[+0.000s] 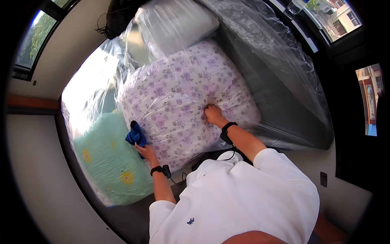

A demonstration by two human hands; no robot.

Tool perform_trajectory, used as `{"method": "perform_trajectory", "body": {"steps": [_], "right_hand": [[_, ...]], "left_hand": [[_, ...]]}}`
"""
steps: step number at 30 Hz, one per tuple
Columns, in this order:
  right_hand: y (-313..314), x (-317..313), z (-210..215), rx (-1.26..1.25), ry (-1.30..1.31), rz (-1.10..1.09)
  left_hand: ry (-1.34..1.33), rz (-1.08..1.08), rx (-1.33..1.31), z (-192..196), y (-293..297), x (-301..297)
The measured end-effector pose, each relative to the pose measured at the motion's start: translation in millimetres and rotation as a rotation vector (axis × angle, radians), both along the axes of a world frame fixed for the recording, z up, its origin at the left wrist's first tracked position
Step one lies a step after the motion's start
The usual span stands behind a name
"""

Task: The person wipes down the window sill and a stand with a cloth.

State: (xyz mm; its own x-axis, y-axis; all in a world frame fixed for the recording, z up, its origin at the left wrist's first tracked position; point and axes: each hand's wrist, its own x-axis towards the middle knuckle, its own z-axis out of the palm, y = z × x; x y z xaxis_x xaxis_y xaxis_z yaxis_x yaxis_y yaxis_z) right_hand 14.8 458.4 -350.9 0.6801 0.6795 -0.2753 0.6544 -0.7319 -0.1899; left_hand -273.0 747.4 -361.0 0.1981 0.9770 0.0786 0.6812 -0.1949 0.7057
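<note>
My left hand [146, 153] grips a crumpled dark blue cloth [136, 134] at the left edge of a folded quilt [178, 97]. White with purple flowers, the quilt lies under a clear plastic sheet [260, 44]. On the quilt's right half rests my right hand [213, 114], its fingers curled down against the plastic; whether they pinch the sheet or anything else is hidden. A folded mint green quilt [118, 158] with yellow flowers sits left of my left hand, also beneath plastic. Black bands with cables circle both my wrists.
Behind the flowered quilt, a pale grey bundle [178, 26] lies under the plastic. A dark grey surface [284, 105] extends on the right. At the far edge sits a black bag [122, 18]. Windows flank the space, and a screen [367, 101] is on the right.
</note>
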Motion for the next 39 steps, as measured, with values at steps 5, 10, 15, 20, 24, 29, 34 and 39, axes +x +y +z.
{"method": "perform_trajectory", "body": {"steps": [5,10,15,20,24,29,34,39], "right_hand": [[11,8,36,-0.177,0.327,-0.047],[36,-26,84,0.334,0.063,0.274],[73,-76,100,0.364,0.003,0.384],[31,-37,46,0.271,-0.174,0.311],[-47,16,29,0.182,-0.285,-0.048],[-91,38,40,0.002,-0.126,-0.489],[-14,8,64,0.187,0.266,-0.239],[78,-98,61,0.443,0.098,0.346]], "left_hand": [[-0.035,-0.016,-0.125,7,4,14],[-0.108,-0.341,-0.218,46,-50,71],[-0.141,-0.703,-0.474,45,-94,83],[0.051,-0.771,-0.305,64,-95,53],[0.302,-0.699,0.118,48,-76,2],[0.271,-0.681,0.144,13,-59,-45],[0.400,-0.681,0.101,23,-62,-36],[0.358,-0.658,0.261,53,-92,6]]}}
